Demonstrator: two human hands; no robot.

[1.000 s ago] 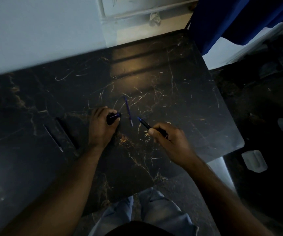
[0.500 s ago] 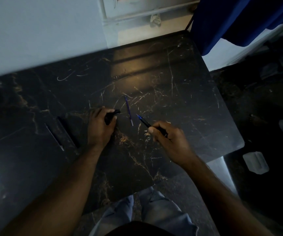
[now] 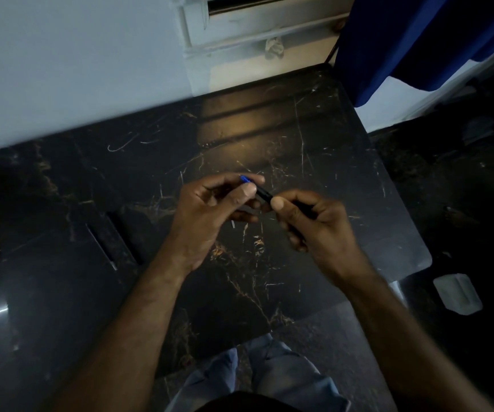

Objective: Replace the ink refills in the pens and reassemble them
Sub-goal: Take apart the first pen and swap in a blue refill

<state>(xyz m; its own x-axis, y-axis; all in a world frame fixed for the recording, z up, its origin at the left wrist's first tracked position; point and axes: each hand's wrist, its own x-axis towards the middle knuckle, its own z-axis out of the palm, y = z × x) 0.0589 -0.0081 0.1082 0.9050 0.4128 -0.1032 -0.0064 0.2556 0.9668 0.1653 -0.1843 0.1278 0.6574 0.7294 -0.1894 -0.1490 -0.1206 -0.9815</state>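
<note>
Hands have come up off counter point(image 3: 269, 138) & met: left hand point(image 3: 210, 209) pinches pen point(image 3: 263, 193) at blue tip end, right hand point(image 3: 314, 224) grips black barrel. Prob. rejoining halves; reassembly underway.

- The scene is dimly lit throughout.
- A warm glare is reflected on the far side of the table point(image 3: 239, 129).
- Straight edges are bent by wide-angle distortion.
- Fine detail is softened by slight blur.
</note>
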